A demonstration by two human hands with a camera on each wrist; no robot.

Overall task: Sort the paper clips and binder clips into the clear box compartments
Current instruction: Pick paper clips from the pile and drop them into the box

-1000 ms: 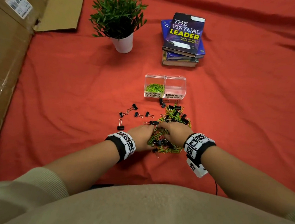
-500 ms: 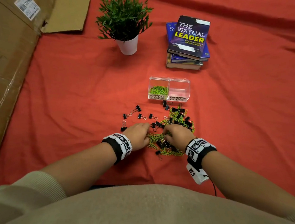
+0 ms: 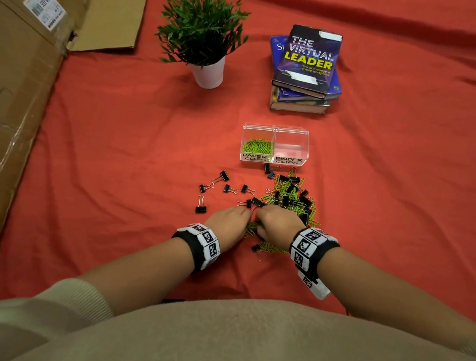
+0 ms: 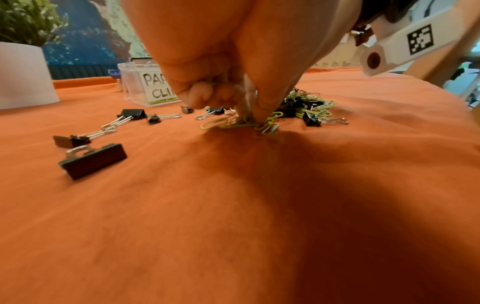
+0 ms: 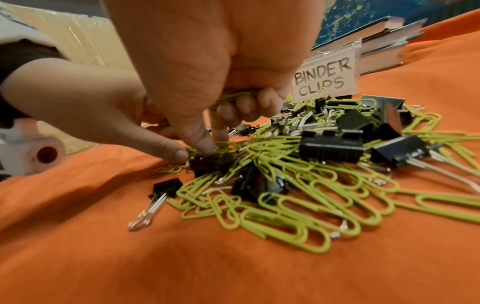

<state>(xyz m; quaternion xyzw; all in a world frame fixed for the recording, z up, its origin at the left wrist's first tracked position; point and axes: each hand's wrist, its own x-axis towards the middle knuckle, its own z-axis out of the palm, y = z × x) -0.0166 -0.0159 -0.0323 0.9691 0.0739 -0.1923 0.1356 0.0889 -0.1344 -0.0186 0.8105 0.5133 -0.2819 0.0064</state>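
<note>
A: Both hands were down in the pile (image 3: 289, 202), side by side. The left hand (image 3: 228, 224) had thumb and fingertips (image 4: 262, 115) pinched together on green paper clips (image 4: 244, 123) at the pile's near-left edge.

B: And the right hand (image 3: 277, 224)?

A: Its thumb and forefinger were pressed onto the heap, with a bundle of paper clips tucked under its curled fingers (image 5: 246, 102).

B: Where was the box (image 3: 274, 144)?

A: Just beyond the pile, long side running left to right, labels facing the person. Left compartment held paper clips; the right, marked BINDER CLIPS, looked bare.

B: Binder clips?

A: Several lay loose left of the pile, handles pointing every which way. One (image 3: 201, 204) lay with its black body nearest the person and its handle pointing away.
</note>
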